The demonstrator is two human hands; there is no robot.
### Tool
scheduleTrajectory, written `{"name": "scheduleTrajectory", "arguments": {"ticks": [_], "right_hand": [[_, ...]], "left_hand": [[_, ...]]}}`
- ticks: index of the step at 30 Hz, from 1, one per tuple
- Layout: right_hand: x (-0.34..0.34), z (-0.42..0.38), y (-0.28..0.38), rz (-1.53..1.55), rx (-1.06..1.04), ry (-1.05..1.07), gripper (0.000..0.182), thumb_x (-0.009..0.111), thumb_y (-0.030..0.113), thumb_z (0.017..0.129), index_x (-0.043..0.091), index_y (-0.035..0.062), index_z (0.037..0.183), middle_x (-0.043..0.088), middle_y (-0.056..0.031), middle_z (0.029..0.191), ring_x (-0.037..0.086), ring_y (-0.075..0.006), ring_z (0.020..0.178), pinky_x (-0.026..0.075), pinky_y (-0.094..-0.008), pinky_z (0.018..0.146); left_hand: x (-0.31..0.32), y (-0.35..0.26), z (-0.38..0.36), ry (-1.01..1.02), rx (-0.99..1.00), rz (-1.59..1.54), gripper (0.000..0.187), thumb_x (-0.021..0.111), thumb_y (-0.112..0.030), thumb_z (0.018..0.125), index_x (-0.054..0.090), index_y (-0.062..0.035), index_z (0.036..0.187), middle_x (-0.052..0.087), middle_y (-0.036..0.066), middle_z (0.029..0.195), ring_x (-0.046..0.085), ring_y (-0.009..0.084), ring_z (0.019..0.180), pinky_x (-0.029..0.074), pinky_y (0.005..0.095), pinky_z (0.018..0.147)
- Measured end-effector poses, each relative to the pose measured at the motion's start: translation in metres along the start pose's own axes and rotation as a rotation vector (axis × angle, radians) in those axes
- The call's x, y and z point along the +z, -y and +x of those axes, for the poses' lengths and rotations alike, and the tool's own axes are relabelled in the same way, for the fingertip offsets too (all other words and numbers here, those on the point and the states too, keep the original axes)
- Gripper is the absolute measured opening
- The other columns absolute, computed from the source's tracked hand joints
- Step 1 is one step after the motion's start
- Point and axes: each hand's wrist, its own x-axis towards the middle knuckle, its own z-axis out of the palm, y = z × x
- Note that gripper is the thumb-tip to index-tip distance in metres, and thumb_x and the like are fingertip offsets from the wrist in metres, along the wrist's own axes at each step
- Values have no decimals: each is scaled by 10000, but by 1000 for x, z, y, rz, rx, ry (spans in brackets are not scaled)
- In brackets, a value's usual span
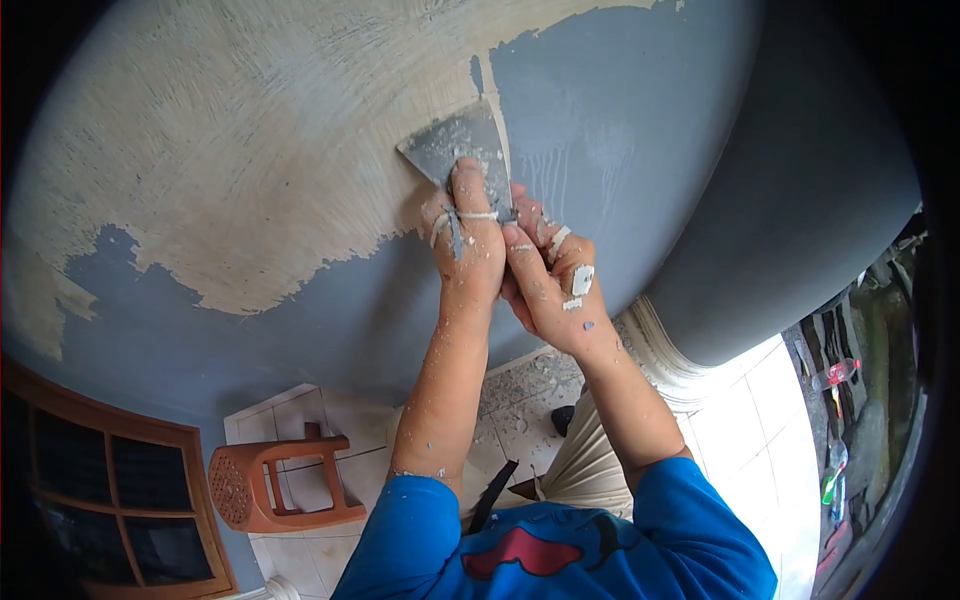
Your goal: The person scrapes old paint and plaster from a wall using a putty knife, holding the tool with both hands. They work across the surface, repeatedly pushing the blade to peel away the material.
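Observation:
A wide metal scraper lies against the wall with its blade spread toward the upper left, dotted with paint crumbs. My left hand is closed on it near the base of the blade, fingers pressed along the metal. Curled paint strips and white flakes stick to that hand. Just to the right, my right hand is closed around the handle end, which the hands mostly hide. Several paint chips cling to its back. Around the blade, grey-blue paint meets a bare beige patch with a ragged edge.
A rounded grey column with a white moulded base stands at right. On the tiled floor are an orange plastic stool and paint debris. A wooden-framed window is at lower left. Bottles lie outside, far right.

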Motion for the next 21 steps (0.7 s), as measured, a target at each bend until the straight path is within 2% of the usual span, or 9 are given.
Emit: {"name": "scheduleTrajectory", "arguments": {"ticks": [5,9,11,13,16,17,20,21], "right_hand": [[-3,17,20,-38,-14,23,234,470,143,903,573,-49,818,511,-3,575,447,-51,485,369,-211,436],[-6,2,15,-8,76,60,235,463,134,903,573,-43,794,514,-3,575,450,-49,487,367,-214,435],[-7,6,3,-40,-8,48,237,462,136,906,572,-37,787,512,-1,574,447,-46,482,359,-208,428],[-2,13,9,-44,-75,12,250,460,144,909,567,-25,760,519,-6,580,444,-43,472,349,-203,419],[-2,27,28,-66,-52,25,263,457,151,910,576,-25,755,534,-18,593,435,-45,444,341,-204,399],[-7,29,26,-76,-15,78,238,452,163,914,568,-44,890,535,-23,589,433,-46,415,335,-201,379],[-13,9,-1,19,18,41,267,444,168,917,495,-56,1054,521,-17,567,428,-47,389,326,-196,350],[-17,-2,-16,5,61,8,340,426,157,920,390,-76,1165,513,-19,556,432,-50,383,399,-198,418]], "left_hand": [[11,-28,11,84,6,-18,469,393,-391,844,534,52,785,576,146,643,537,174,493,457,285,457],[3,-9,1,41,26,-3,460,394,-387,845,538,44,771,579,147,627,536,172,481,455,286,453],[3,0,0,9,43,-45,455,394,-382,846,540,41,762,581,148,620,536,172,480,454,286,451],[5,-13,6,59,75,-15,444,394,-373,847,541,36,756,578,148,615,537,173,483,455,287,451],[11,-27,17,112,118,-22,431,396,-366,855,540,28,759,570,138,605,538,173,484,463,291,458],[11,-26,18,119,124,-29,430,403,-369,858,540,28,760,570,135,605,538,170,485,464,289,460],[5,3,11,186,81,-13,436,441,-381,865,540,33,772,575,133,621,549,162,506,466,277,463],[0,23,7,215,60,0,439,456,-386,867,540,36,777,578,134,629,555,160,516,466,273,463]]}}
